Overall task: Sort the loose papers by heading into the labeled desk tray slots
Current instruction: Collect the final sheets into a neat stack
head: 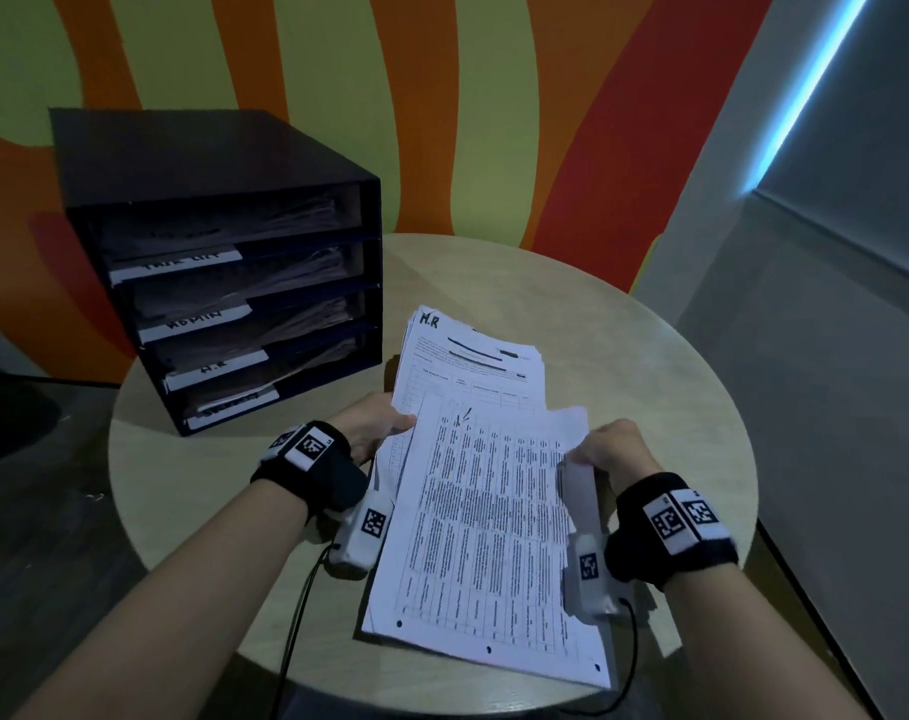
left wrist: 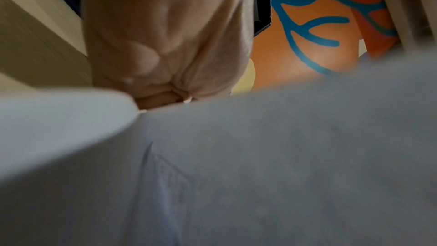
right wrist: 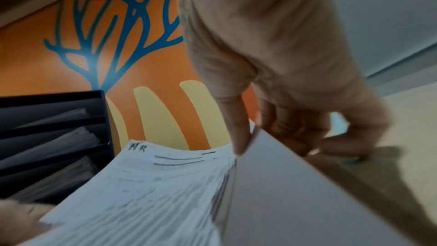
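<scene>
A thick stack of printed papers (head: 473, 387) is held over the round table; its uppermost far sheet is headed "H.R" (head: 429, 320). My left hand (head: 385, 426) grips the stack's left edge. My right hand (head: 605, 449) pinches the right edge of a table-printed sheet (head: 494, 527) lying skewed over the stack's near part, thumb on top (right wrist: 238, 137), fingers beneath. The black desk tray (head: 224, 262) stands at the table's far left, with several slots that hold papers and carry white labels, among them "ADMIN" (head: 195, 320) and "H.R" (head: 216, 363). The left wrist view shows mostly blurred paper (left wrist: 260, 166).
The round beige table (head: 650, 356) has bare surface to the right of the papers and in front of the tray. An orange and green painted wall (head: 442, 96) stands behind, a grey wall with a blue light strip (head: 805, 96) to the right. Black cables (head: 296, 615) hang from both wrists.
</scene>
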A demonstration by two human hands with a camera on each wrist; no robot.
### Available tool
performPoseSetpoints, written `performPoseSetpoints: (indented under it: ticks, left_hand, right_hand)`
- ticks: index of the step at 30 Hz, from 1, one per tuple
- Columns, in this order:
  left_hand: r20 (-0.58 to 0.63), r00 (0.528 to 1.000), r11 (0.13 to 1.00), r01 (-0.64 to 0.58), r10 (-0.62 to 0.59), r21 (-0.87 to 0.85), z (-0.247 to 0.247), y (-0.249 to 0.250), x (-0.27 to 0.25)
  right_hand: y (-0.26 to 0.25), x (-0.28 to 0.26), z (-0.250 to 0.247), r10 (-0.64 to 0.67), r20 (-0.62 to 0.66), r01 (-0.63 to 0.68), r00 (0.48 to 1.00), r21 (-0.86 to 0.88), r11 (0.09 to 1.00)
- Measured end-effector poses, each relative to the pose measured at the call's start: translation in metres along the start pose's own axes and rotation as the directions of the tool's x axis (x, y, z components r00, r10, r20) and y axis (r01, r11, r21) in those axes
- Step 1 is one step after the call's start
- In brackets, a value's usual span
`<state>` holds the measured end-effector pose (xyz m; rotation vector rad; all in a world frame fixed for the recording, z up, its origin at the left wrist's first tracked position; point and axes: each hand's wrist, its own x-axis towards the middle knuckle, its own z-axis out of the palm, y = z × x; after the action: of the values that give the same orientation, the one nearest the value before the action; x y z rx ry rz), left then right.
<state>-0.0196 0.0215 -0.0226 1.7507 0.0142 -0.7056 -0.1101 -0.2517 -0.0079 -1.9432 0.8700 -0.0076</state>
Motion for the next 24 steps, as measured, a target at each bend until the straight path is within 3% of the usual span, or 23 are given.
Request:
performPoseSetpoints:
  ticks: [4, 6, 9, 17, 22, 24]
  left_hand:
    - [0.012, 1.0, 0.998, 0.02, -0.02, -0.053, 0.0, 0.003, -0.005]
    - [0.024, 1.0, 0.998, 0.019, -0.018, -0.061, 0.0, 0.004, -0.006]
    - [0.042, 0.999, 0.997, 0.023, -0.02, -0.072, 0.001, 0.004, -0.009]
    - [0.054, 0.999, 0.997, 0.009, -0.005, -0.072, 0.0, 0.005, -0.019]
    - [0.111, 0.991, 0.988, -0.055, 0.071, -0.142, -0.001, 0.003, -0.027]
    - [0.139, 0.981, 0.979, -0.107, 0.132, -0.172, 0.002, 0.006, -0.032]
  right_hand:
    - [0.0, -0.005, -0.011, -0.183, -0.153, 0.226, 0.971, 0.345, 0.911]
    - [-0.004, -0.01, -0.017, -0.267, -0.224, 0.338, 0.937, 0.4, 0.852]
    - [-0.009, -0.012, -0.021, -0.322, -0.238, 0.397, 0.916, 0.439, 0.806]
    - [-0.017, -0.019, -0.019, -0.349, -0.172, 0.386, 0.921, 0.514, 0.766]
    - [-0.016, -0.012, -0.015, -0.265, -0.163, 0.311, 0.95, 0.533, 0.787]
    - [-0.017, -0.011, -0.013, -0.221, -0.098, 0.238, 0.97, 0.551, 0.8]
